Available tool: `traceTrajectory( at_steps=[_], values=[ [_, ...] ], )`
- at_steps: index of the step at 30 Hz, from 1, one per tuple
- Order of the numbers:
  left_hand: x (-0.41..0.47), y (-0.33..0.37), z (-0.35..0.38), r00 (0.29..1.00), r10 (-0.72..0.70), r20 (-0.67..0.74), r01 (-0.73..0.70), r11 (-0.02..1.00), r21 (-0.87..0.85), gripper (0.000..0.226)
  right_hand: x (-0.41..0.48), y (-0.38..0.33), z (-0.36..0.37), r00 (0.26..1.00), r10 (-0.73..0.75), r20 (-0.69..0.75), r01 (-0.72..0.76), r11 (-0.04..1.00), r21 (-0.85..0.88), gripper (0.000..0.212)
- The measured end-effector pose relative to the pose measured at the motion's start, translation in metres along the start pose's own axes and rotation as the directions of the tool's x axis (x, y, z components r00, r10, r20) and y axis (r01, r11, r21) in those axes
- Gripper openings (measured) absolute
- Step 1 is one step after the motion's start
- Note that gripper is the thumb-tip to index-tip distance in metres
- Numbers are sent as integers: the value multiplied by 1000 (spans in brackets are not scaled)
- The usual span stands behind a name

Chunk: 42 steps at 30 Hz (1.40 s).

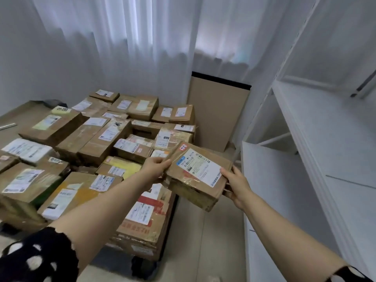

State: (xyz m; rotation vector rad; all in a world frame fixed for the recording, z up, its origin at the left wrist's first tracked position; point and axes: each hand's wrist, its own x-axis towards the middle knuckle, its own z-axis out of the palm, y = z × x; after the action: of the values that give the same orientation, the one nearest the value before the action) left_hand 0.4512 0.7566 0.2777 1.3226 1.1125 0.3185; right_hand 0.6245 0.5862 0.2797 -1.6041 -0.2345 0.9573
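Note:
A small brown cardboard parcel with a white shipping label and a small red sticker is held in the air between both my hands, tilted, label facing up. My left hand grips its left end, fingers curled round the edge. Gripping the right end is my right hand, thumb on top by the label and fingers underneath. The parcel hangs over the gap between the pile of parcels and the white shelf.
Several labelled cardboard parcels lie packed together on a low cart at the left. A white shelving unit stands at the right. A flat cardboard sheet leans against white curtains behind.

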Motion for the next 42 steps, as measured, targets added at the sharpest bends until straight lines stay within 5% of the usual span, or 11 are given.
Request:
traceTrajectory(
  at_steps=[15, 21, 29, 33, 37, 42],
  values=[
    [241, 88, 46, 914, -186, -359, 116, 971, -207, 12, 324, -98, 20, 962, 154, 223, -121, 980, -158, 25],
    [323, 96, 18, 830, -231, -509, 116, 962, -246, 65, 419, -113, 78, 949, 178, 261, -113, 963, -245, 22],
    [446, 93, -26, 776, -242, -582, 119, 963, -241, 8, 541, -134, 165, 947, 205, 247, -103, 923, -369, 17],
    [493, 89, -51, 755, -258, -602, 152, 963, -222, 11, 596, -137, 214, 945, 199, 258, -57, 880, -471, 27],
    [532, 82, -68, 703, -315, -638, 237, 949, -208, 41, 645, -134, 259, 950, 189, 247, -4, 802, -597, 27],
    [574, 62, -77, 643, -392, -658, 331, 917, -223, 27, 701, -130, 307, 929, 149, 340, 137, 713, -688, 24]
  ],
)
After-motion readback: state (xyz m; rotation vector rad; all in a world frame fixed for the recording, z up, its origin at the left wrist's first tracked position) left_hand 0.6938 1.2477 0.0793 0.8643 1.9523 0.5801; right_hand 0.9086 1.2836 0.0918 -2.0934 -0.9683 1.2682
